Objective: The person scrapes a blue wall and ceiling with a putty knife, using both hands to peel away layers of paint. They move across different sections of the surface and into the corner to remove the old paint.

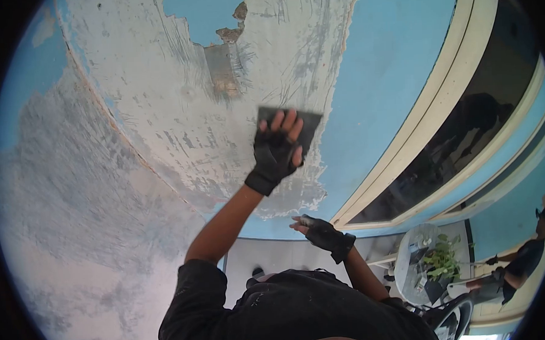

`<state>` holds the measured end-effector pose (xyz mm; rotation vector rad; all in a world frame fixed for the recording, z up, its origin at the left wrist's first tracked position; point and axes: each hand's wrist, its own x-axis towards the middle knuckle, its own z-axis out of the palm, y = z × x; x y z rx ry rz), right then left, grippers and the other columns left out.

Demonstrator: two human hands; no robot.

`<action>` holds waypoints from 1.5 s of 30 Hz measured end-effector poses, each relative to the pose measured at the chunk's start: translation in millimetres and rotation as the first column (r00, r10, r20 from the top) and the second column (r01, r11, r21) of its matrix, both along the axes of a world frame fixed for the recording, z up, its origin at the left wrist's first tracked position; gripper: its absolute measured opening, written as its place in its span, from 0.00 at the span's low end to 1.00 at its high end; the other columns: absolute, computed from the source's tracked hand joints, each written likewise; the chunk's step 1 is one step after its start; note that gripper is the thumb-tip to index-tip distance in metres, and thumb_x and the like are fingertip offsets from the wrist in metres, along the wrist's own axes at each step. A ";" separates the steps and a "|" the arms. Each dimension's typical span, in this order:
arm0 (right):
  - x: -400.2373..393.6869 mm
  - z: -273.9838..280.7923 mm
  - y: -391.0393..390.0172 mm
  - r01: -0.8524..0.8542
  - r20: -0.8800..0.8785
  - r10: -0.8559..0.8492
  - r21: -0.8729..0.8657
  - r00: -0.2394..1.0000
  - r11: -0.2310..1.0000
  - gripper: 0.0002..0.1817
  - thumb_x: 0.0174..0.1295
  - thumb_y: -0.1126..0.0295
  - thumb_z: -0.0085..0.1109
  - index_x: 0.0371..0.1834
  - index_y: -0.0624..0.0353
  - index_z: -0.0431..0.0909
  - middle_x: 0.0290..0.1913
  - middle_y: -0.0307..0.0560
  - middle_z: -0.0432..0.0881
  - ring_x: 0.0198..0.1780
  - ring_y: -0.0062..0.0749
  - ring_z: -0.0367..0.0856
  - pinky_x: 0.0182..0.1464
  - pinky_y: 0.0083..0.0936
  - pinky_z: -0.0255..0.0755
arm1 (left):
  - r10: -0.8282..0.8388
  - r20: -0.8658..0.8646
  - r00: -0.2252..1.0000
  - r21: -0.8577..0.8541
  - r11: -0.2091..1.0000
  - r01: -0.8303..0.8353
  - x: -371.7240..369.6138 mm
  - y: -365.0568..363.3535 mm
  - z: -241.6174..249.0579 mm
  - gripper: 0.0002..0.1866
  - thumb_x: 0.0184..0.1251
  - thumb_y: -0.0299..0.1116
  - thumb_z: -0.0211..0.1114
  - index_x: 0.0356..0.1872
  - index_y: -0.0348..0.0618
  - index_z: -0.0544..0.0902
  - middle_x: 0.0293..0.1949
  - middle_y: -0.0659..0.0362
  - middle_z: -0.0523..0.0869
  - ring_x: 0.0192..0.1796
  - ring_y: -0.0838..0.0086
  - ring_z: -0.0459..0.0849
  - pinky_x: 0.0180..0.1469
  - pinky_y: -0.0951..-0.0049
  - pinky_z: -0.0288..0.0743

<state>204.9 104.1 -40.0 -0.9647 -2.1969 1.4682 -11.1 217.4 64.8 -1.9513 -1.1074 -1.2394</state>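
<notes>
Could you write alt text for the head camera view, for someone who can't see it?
A left hand in a black fingerless glove holds a dark flat sheet against a patchy, scraped-looking wall. The gloved right hand is lower. At right are a dark window, a leafy plant and another person.

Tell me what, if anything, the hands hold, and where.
The left hand holds a dark sheet, fingers laid over its face; whether the right hand holds anything cannot be told.

No text, label, brand, number or sign can be read; none on the wall (160, 108), the tool (310, 124) or the shirt (291, 312).
</notes>
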 end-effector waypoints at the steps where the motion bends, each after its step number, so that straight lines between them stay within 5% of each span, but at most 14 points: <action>1: 10.9 -3.1 -3.1 0.019 0.001 -0.019 -0.080 1.000 0.997 0.29 0.81 0.57 0.49 0.75 0.67 0.66 0.66 0.54 0.82 0.66 0.35 0.80 0.67 0.28 0.70 | 0.020 0.014 1.000 0.029 0.999 -0.020 7.5 0.0 -24.0 0.29 0.77 0.49 0.47 0.73 0.49 0.76 0.78 0.56 0.72 0.80 0.64 0.65 0.82 0.55 0.43; 5: 54.4 -27.5 -1.6 -0.006 0.060 0.016 -0.163 0.998 0.987 0.30 0.81 0.56 0.49 0.75 0.69 0.66 0.65 0.51 0.82 0.65 0.31 0.79 0.66 0.27 0.71 | -0.022 0.116 0.993 0.095 0.995 0.011 14.2 3.1 -4.7 0.28 0.77 0.47 0.48 0.71 0.47 0.77 0.76 0.55 0.74 0.78 0.61 0.68 0.81 0.54 0.45; 13: 69.0 -2.8 16.3 -0.006 0.016 0.009 -0.194 1.000 0.981 0.28 0.81 0.52 0.49 0.69 0.66 0.75 0.74 0.54 0.73 0.67 0.36 0.78 0.67 0.29 0.70 | -0.016 0.062 0.998 0.387 0.922 -0.009 24.4 26.1 176.8 0.27 0.73 0.43 0.54 0.69 0.46 0.76 0.76 0.54 0.73 0.78 0.57 0.68 0.79 0.49 0.50; 16: 75.4 -6.7 15.1 -0.050 -0.056 0.041 -0.184 0.998 0.982 0.28 0.81 0.52 0.48 0.68 0.66 0.75 0.76 0.55 0.71 0.69 0.39 0.77 0.68 0.30 0.69 | 0.026 0.091 0.995 0.330 0.942 -0.055 40.4 19.4 150.7 0.26 0.73 0.43 0.54 0.69 0.46 0.76 0.76 0.54 0.73 0.78 0.56 0.68 0.79 0.48 0.50; 21: 109.9 -23.3 5.7 -0.068 -0.092 0.052 -0.181 0.994 0.981 0.27 0.80 0.53 0.48 0.68 0.66 0.75 0.75 0.55 0.73 0.69 0.42 0.78 0.67 0.33 0.71 | 0.103 -0.005 0.995 0.063 0.993 -0.103 67.2 12.9 -46.1 0.31 0.72 0.47 0.52 0.71 0.40 0.74 0.76 0.42 0.70 0.79 0.48 0.63 0.81 0.45 0.42; 23: 123.8 -40.8 5.6 -0.005 0.068 0.007 -0.023 0.998 1.000 0.24 0.80 0.57 0.50 0.67 0.67 0.74 0.69 0.54 0.79 0.66 0.43 0.80 0.65 0.32 0.74 | 0.119 -0.024 0.993 -0.025 0.993 -0.119 78.5 6.7 -91.2 0.34 0.75 0.49 0.53 0.76 0.39 0.67 0.78 0.40 0.66 0.81 0.45 0.59 0.81 0.43 0.39; 25: 131.6 -52.4 5.1 0.039 0.042 -0.041 0.040 0.998 0.998 0.20 0.80 0.63 0.51 0.65 0.67 0.74 0.63 0.53 0.84 0.64 0.41 0.82 0.62 0.31 0.76 | 0.067 0.038 0.997 -0.051 0.997 -0.065 80.3 7.3 -72.6 0.35 0.75 0.50 0.52 0.77 0.38 0.65 0.79 0.38 0.64 0.82 0.43 0.57 0.81 0.42 0.39; 27: 132.9 -44.4 12.2 0.098 -0.046 -0.104 -0.128 0.993 0.987 0.18 0.80 0.66 0.51 0.64 0.67 0.74 0.61 0.54 0.84 0.63 0.37 0.82 0.61 0.29 0.76 | 0.045 0.119 0.992 0.084 0.995 -0.055 78.1 16.0 -13.0 0.34 0.75 0.50 0.52 0.77 0.42 0.67 0.79 0.44 0.65 0.81 0.48 0.60 0.81 0.47 0.39; 28: 134.0 -37.5 15.9 0.058 -0.034 -0.056 0.045 0.998 0.997 0.17 0.80 0.65 0.51 0.62 0.66 0.76 0.64 0.55 0.82 0.62 0.35 0.82 0.61 0.29 0.75 | 0.050 0.152 0.987 0.131 0.989 -0.071 74.8 17.4 26.5 0.34 0.75 0.49 0.52 0.77 0.42 0.67 0.79 0.43 0.65 0.81 0.47 0.60 0.81 0.46 0.40; 31: 123.6 -29.1 25.0 0.031 -0.068 -0.034 -0.032 0.997 0.999 0.23 0.81 0.59 0.48 0.66 0.69 0.75 0.69 0.54 0.78 0.65 0.34 0.78 0.67 0.32 0.70 | 0.069 0.152 0.986 0.262 0.959 -0.107 57.1 27.4 103.9 0.36 0.73 0.48 0.54 0.76 0.36 0.67 0.79 0.39 0.63 0.82 0.43 0.55 0.81 0.41 0.38; 36: 106.2 -21.9 29.9 0.022 -0.158 -0.038 -0.105 0.987 0.994 0.21 0.80 0.59 0.48 0.60 0.65 0.79 0.71 0.60 0.76 0.74 0.46 0.74 0.69 0.35 0.70 | 0.127 0.045 0.991 0.090 0.987 -0.130 85.8 17.0 41.5 0.34 0.72 0.49 0.53 0.74 0.40 0.71 0.78 0.43 0.67 0.81 0.47 0.60 0.81 0.42 0.41; 41: 101.4 -17.3 24.1 0.013 -0.113 -0.024 -0.096 0.993 0.995 0.20 0.80 0.60 0.49 0.61 0.66 0.78 0.70 0.60 0.76 0.72 0.44 0.76 0.69 0.34 0.70 | 0.140 0.003 0.990 -0.004 0.990 -0.140 80.5 9.5 -43.5 0.33 0.74 0.51 0.51 0.74 0.42 0.71 0.78 0.44 0.67 0.80 0.50 0.62 0.80 0.47 0.43; 45: 76.1 -27.5 20.7 -0.049 -0.110 0.029 -0.181 0.994 0.982 0.20 0.79 0.64 0.52 0.66 0.67 0.74 0.68 0.58 0.79 0.68 0.38 0.78 0.67 0.31 0.72 | 0.071 0.154 0.986 0.074 0.994 -0.083 58.9 6.8 45.6 0.32 0.76 0.51 0.49 0.74 0.44 0.71 0.79 0.45 0.67 0.80 0.51 0.62 0.79 0.47 0.46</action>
